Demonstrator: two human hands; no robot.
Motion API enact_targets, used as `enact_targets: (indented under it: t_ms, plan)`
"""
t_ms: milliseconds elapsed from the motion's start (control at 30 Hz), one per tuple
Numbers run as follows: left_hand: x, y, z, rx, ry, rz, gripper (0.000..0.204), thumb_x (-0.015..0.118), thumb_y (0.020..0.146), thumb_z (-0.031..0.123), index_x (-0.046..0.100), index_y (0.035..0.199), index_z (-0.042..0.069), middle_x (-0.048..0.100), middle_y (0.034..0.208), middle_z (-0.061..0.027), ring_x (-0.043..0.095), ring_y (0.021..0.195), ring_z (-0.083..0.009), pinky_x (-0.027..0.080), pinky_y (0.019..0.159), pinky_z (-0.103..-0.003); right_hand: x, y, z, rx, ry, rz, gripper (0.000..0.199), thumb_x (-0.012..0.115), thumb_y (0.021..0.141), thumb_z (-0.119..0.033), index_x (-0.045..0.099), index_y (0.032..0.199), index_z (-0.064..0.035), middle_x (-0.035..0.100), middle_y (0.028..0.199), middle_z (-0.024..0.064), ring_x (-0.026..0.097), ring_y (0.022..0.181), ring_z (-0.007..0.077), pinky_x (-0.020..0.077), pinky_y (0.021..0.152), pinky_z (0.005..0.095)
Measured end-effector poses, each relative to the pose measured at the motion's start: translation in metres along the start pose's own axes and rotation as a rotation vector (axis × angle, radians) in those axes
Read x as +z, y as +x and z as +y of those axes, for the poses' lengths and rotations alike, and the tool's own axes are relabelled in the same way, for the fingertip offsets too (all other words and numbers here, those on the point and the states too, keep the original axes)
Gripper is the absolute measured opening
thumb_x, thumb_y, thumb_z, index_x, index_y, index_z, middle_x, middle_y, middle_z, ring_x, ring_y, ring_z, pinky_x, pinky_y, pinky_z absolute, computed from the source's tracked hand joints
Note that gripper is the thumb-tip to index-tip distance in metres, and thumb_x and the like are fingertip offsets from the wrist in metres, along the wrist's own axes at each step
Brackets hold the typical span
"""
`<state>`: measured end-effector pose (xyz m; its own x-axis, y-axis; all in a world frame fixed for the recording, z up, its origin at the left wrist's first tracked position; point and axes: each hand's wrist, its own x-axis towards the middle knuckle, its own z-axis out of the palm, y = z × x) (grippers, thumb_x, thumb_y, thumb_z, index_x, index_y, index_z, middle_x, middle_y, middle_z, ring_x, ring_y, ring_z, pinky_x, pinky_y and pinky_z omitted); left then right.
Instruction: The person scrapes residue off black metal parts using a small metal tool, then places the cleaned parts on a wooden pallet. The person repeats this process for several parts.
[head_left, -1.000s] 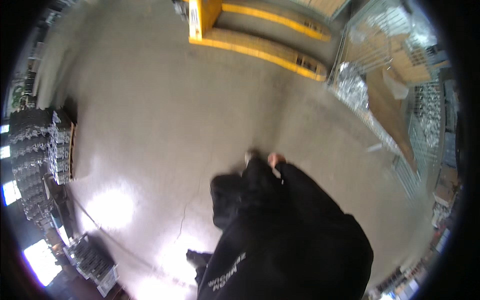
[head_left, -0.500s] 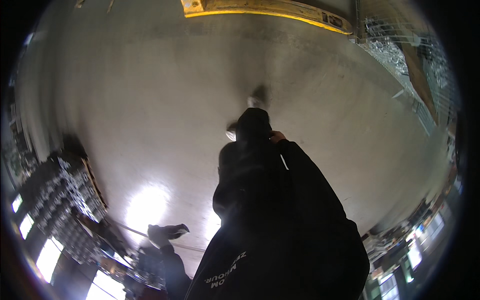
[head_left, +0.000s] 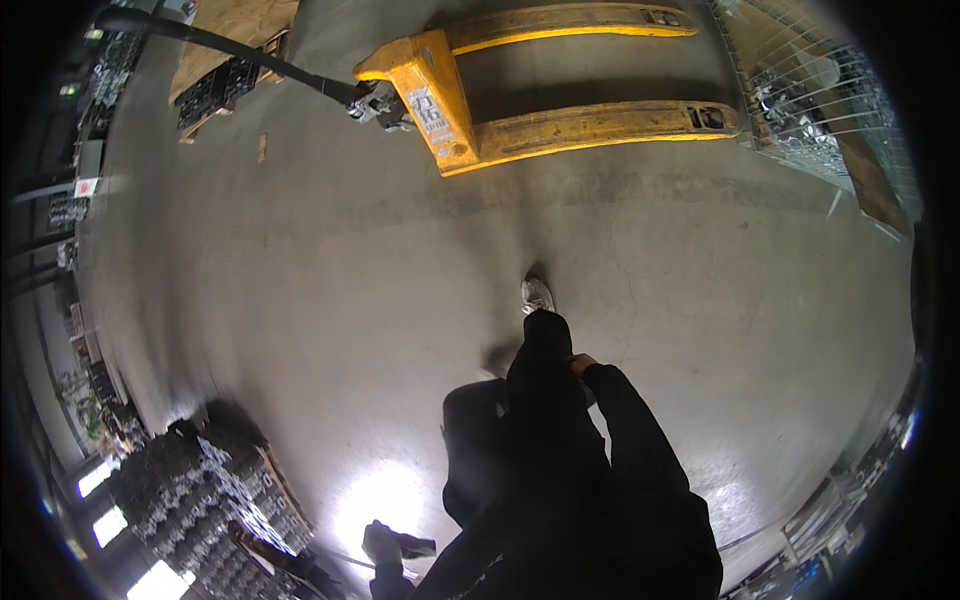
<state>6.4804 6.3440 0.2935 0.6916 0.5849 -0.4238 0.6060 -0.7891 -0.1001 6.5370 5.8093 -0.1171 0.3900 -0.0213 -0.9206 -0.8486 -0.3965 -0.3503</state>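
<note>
My left hand (head_left: 380, 543), pale grey as if gloved, hangs low at the lower left, closed round a dark flat thing (head_left: 416, 546) whose kind I cannot make out. My right hand (head_left: 582, 364) is bare and lies beside my right thigh, touching or nearly touching the dark trousers (head_left: 545, 345). Its fingers are mostly hidden there, and no held thing shows. One light shoe (head_left: 537, 294) stands ahead on the grey floor; the other is mostly hidden behind my leg.
A yellow pallet jack (head_left: 590, 137) stands ahead, its black handle (head_left: 230, 52) reaching left. At the far right is a wire cage (head_left: 815, 110) of metal parts. Stacked dark metal parts (head_left: 215, 490) rise at the lower left. A loaded pallet (head_left: 218, 90) lies far left.
The view has shifted so the whole pallet jack shows, where only part of one fork did before. My legs have stepped. Both hands stay low at my sides, the left holding the dark thing.
</note>
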Motion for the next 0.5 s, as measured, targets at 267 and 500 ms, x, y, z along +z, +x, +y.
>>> enact_targets:
  t_ms: [267,500]
  plan:
    - [-0.039,0.232,-0.077,0.06,-0.07,-0.106,0.036,0.049,0.105,0.031,0.069,0.094,0.003,0.071,0.082,-0.013,0.069,0.078,-0.0251,0.054,0.07,-0.044,0.008,-0.05,-0.132,0.27,-0.067,-0.153,0.024,0.056,0.099,-0.02,0.071,0.112,-0.0061,0.074,0.106,0.013,0.072,0.088,0.0286,0.0578,0.074,0.0437]
    - [-0.043,0.47,0.085,0.35,-0.236,-0.118,0.041,0.044,0.106,0.038,0.068,0.101,0.005,0.071,0.093,-0.0153,0.069,0.082,-0.0277,0.054,0.073,-0.047,0.109,0.031,-0.254,-0.036,0.03,0.242,0.026,0.055,0.1,-0.025,0.071,0.112,-0.0077,0.074,0.106,0.0123,0.072,0.089,0.03,0.058,0.075,0.0434]
